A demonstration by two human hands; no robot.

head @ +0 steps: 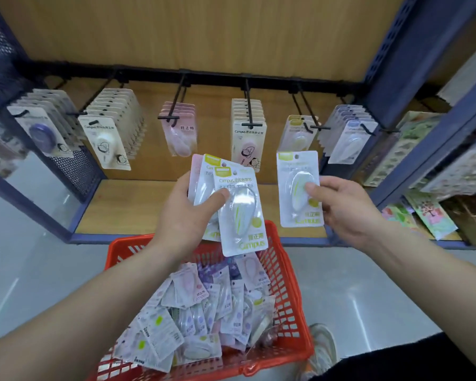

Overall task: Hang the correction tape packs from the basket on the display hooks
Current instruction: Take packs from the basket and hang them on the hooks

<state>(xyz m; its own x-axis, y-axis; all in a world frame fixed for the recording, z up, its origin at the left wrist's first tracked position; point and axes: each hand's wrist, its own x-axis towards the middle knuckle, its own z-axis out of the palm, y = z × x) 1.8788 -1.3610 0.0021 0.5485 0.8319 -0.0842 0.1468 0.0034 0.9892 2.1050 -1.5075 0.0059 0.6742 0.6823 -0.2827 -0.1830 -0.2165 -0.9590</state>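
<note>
Correction tape packs mostly sit loose in the red basket, below both sets of fingers. Left hand grips a small fan of them, thumb on top. Right hand pinches one yellow pack just under the matching hook, so I'd line its hole up with the tip first.

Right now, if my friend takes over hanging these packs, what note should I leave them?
Left hand: grips a fan of a few packs, yellow-green in front.
Right hand: pinches one yellow-green pack, held below the hooks, not yet hung.
Basket: a mixed pile inside.
Done: the hooks already carry packs; the yellow-green hook holds few.
Left: hang the pack there, then the fan, then the pile.
</note>
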